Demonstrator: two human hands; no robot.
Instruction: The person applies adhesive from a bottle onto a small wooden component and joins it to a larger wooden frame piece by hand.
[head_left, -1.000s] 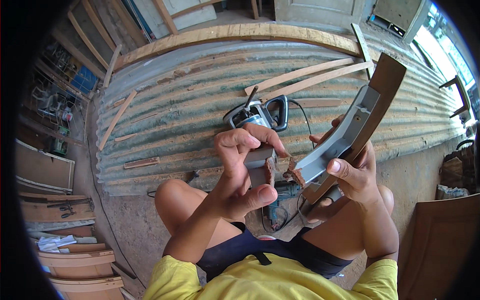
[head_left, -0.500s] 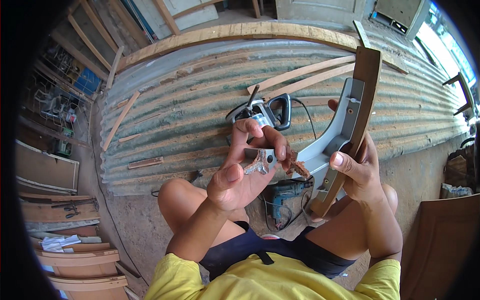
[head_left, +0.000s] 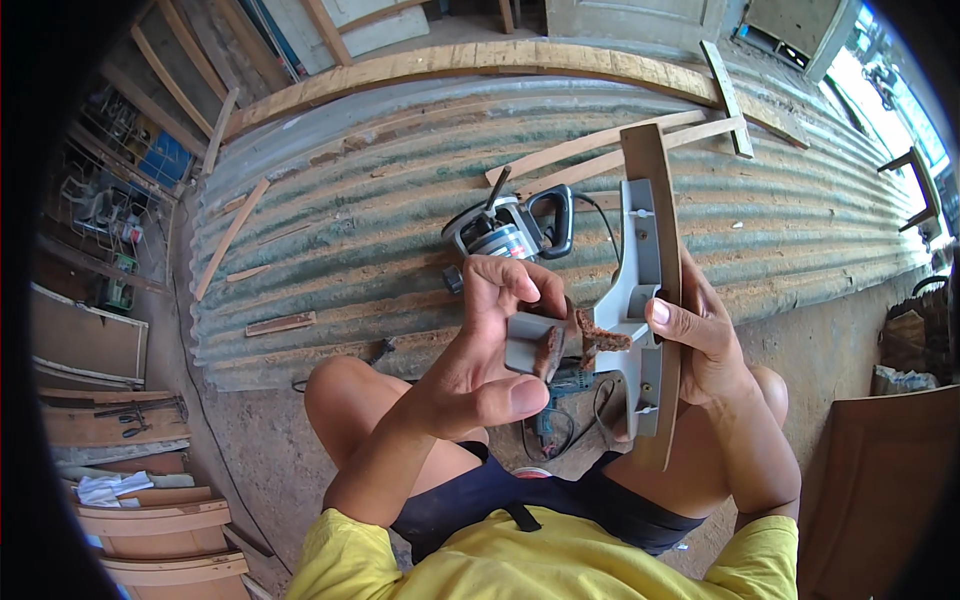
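Gripping a grey bracket, both hands raised.

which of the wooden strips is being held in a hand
The upright brown strip with the grey plastic guide against it, gripped by the right hand. The other strips, like the thin pair, lie flat on the corrugated sheet.

Two hands are seen — the left hand and the right hand. Between their fingers, one grey metal guide on one wooden board is held. Beyond the fingertips, one power tool and two long thin slats are counted.
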